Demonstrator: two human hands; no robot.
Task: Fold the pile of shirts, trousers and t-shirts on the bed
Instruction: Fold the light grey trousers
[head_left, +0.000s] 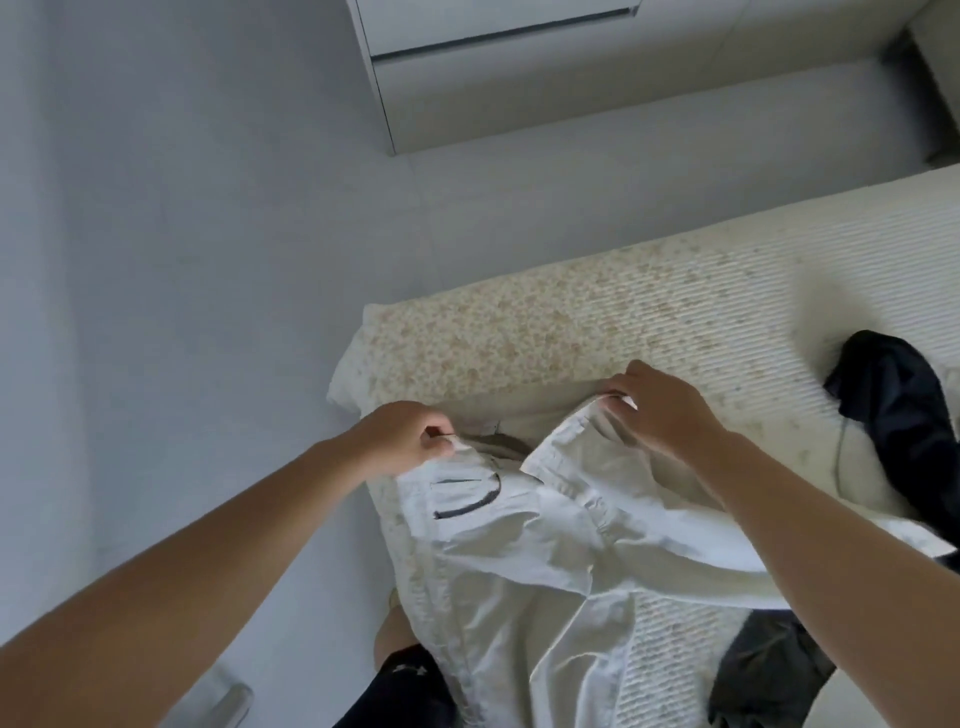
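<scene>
White trousers (524, 561) lying on bed (675, 312), frame centre; left hand (400, 436), right hand (660, 410) each pinching waistband corner, fingers closed

No readable text, label or number on anything

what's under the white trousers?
The white trousers lie on the bed; a beige garment shows beneath the waistband. Left hand and right hand grip it. The rest is covered.
</scene>
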